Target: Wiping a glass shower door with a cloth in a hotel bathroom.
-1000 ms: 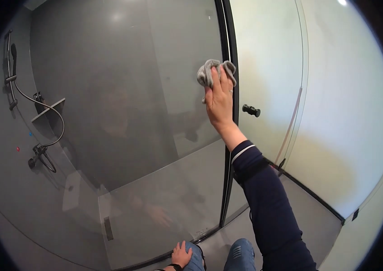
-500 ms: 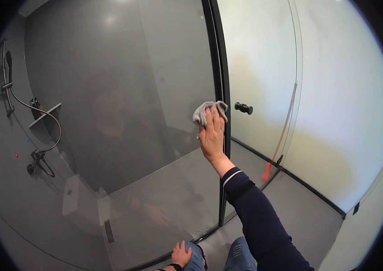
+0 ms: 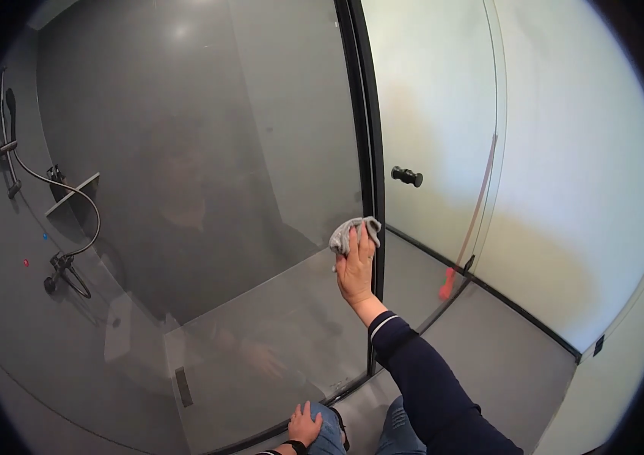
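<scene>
A crumpled grey cloth (image 3: 347, 234) is pressed against the clear glass panel (image 3: 292, 303) of the shower, close beside its black upright frame (image 3: 376, 167). My right hand (image 3: 357, 269) holds the cloth under its fingers, the arm reaching up in a dark blue sleeve with a white stripe. Low in the view, my left hand (image 3: 304, 425) rests on my knee in blue jeans (image 3: 327, 432), fingers spread and holding nothing. A dark band circles the left wrist.
Right of the frame is a frosted glass door with a black knob (image 3: 407, 177). A long-handled tool with a red head (image 3: 447, 283) leans there. Behind the glass are a shower hose (image 3: 99, 220), a corner shelf (image 3: 73, 195) and a floor drain (image 3: 183, 387).
My right hand has slid the cloth downward along the glass beside the black frame. My left hand stays on the knee.
</scene>
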The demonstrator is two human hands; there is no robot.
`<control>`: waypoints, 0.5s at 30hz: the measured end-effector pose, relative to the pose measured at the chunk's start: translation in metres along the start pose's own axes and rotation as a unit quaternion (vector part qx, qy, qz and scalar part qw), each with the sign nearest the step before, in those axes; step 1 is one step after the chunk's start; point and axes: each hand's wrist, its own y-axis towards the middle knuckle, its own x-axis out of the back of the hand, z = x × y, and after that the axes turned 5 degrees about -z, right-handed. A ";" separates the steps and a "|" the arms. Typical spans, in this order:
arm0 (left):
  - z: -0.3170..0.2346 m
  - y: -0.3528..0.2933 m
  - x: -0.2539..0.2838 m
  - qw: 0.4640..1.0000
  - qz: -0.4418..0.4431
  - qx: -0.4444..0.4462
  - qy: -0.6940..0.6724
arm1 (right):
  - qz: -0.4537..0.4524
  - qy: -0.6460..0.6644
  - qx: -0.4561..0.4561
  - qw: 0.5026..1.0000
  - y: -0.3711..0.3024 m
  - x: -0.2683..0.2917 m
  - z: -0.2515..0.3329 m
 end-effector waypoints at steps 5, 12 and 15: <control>-0.017 0.014 0.007 1.000 0.005 0.013 -0.003 | 0.033 -0.009 -0.033 0.999 -0.016 -0.011 -0.014; -0.032 0.032 0.017 1.000 -0.002 0.023 -0.003 | 0.070 0.042 -0.088 0.993 -0.038 -0.027 -0.027; -0.034 0.039 0.018 1.000 0.001 0.024 0.002 | 0.068 0.057 -0.095 0.992 -0.033 -0.030 -0.030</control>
